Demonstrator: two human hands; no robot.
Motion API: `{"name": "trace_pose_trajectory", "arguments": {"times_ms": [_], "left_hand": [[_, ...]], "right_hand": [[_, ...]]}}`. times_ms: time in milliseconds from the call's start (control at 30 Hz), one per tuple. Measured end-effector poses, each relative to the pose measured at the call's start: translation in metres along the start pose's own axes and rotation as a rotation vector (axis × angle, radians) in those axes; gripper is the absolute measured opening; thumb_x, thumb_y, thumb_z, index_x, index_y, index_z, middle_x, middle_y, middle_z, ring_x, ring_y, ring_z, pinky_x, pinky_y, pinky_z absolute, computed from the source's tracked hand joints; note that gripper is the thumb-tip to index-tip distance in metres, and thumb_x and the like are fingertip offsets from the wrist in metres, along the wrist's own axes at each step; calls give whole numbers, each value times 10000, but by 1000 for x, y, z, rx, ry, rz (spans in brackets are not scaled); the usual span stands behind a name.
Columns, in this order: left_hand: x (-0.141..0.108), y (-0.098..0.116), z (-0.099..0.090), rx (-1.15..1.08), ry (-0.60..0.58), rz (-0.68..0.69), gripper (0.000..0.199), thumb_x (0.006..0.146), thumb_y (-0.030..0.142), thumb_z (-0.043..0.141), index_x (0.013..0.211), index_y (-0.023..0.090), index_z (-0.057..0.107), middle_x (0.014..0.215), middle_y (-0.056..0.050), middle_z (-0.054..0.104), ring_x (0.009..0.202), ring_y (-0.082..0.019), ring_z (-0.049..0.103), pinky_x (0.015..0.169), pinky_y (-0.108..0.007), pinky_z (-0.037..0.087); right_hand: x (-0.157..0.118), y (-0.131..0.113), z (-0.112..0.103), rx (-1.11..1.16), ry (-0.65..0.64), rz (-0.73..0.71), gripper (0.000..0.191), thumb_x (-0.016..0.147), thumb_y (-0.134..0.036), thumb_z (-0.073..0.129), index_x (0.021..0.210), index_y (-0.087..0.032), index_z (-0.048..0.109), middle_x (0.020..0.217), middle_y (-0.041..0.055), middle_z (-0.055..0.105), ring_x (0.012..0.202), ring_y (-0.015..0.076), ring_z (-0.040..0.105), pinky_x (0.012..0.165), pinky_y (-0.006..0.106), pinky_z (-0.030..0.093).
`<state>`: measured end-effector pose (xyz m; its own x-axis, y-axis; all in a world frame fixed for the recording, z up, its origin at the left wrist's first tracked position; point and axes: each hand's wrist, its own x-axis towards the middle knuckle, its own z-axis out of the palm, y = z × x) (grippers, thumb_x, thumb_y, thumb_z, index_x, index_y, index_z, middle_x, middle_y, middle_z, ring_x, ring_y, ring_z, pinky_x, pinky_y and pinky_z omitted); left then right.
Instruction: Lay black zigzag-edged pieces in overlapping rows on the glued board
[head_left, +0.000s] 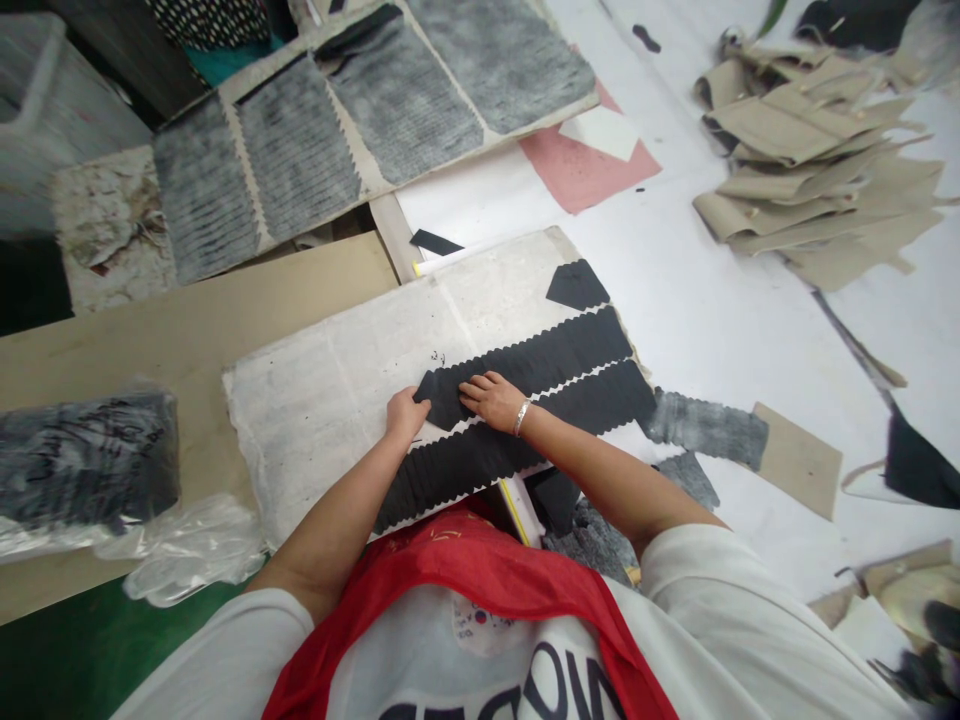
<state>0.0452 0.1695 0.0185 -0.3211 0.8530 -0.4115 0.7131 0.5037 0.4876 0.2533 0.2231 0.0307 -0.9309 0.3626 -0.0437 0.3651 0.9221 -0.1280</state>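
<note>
We see 2 hands working at a row of thin black pieces, and we judge that the step in hand is laying or straightening these overlapping layers. The middle black row (540, 355) lies on the pale board (322, 370), between the near black row (465, 465) and a small black piece (579, 285) at the far right corner. Our left hand (407, 415) is curled nearly closed, with thumb and fingers pinching the pointed left end of the middle row. Our right hand (495, 400) is palm down on the same row, fingers partly spread, and it grips nothing that we can see. In our judgement, any next move calls for light and even pressure, because the thin layers may slide and the wavy edges may become uneven. At left, a clear plastic bag (86, 460) has dark, smeared material inside, but we cannot tell how many pieces. At far left is a grey bin (45, 125); its content we cannot make out.
</note>
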Motion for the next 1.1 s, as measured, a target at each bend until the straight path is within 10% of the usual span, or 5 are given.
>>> {"name": "trace_pose_trajectory", "arguments": {"times_ms": [367,533,800,967,1100], "left_hand": [[4,-9,4,-79,16,1,268,703,254,598,915,137,714,827,-87,702,782,-214,632,712,-273,445],[7,-24,15,-501,3,-66,245,655,262,646,850,124,704,778,-66,700,743,-214,638,698,-297,477],[-13,-25,-13,-1247,-454,-103,445,564,272,789,949,99,647,879,-91,706,839,-239,656,814,-422,504],[-17,-31,-24,-1286,-579,-119,402,601,222,781,957,89,651,927,-109,701,857,-239,658,861,-457,491],[-16,-36,-22,-1276,-583,-142,392,604,205,777,958,92,653,923,-100,702,838,-223,660,863,-452,490]], "right_hand": [[5,-1,1,52,-12,8,310,922,-186,379,1129,-144,606,1177,121,599,1105,254,439,925,411,285],[7,-11,-2,203,17,185,316,890,-160,428,1167,-139,580,1216,141,566,1109,257,463,933,409,327],[32,-28,-5,1271,129,865,445,742,-300,670,1148,-164,548,1079,81,607,876,138,581,785,283,461],[35,-30,-11,1944,17,884,368,561,-359,795,755,-171,545,550,-80,492,489,44,429,493,185,369],[35,-35,-9,2054,53,892,435,471,-334,831,652,-180,466,448,-118,402,420,25,356,439,168,323]]}}
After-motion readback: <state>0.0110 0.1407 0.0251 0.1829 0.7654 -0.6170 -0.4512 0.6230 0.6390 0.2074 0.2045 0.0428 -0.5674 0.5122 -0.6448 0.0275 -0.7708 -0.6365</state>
